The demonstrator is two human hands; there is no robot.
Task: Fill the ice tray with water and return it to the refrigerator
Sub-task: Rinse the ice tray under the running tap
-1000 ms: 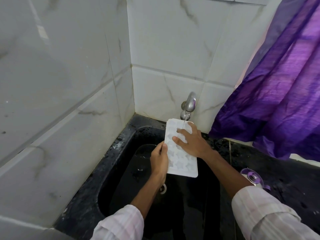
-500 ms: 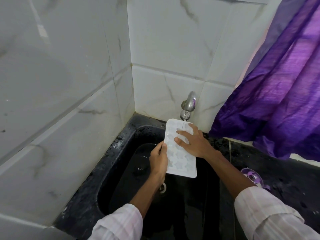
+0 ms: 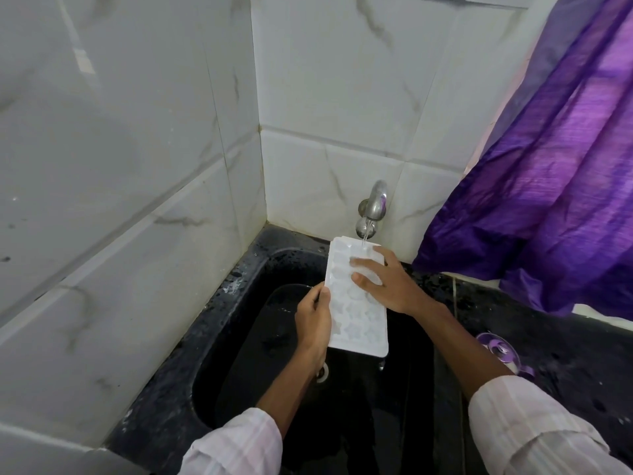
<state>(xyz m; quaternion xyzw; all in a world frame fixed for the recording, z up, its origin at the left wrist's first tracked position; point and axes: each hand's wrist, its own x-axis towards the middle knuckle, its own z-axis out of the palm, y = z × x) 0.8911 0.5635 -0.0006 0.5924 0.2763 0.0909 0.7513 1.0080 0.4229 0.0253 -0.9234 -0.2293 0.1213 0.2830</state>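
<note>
Pale pink checked shirt sleeves — cuffs rolled above bare forearms

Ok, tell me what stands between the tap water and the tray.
Nothing under the tap: the stream lands on the far end of the tray. The right hand lies flat over some far cells; the left hand grips only the left edge.

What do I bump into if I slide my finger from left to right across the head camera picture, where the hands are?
First the tiled wall → sink rim → left hand → ice tray → right hand → counter → purple curtain.
</note>
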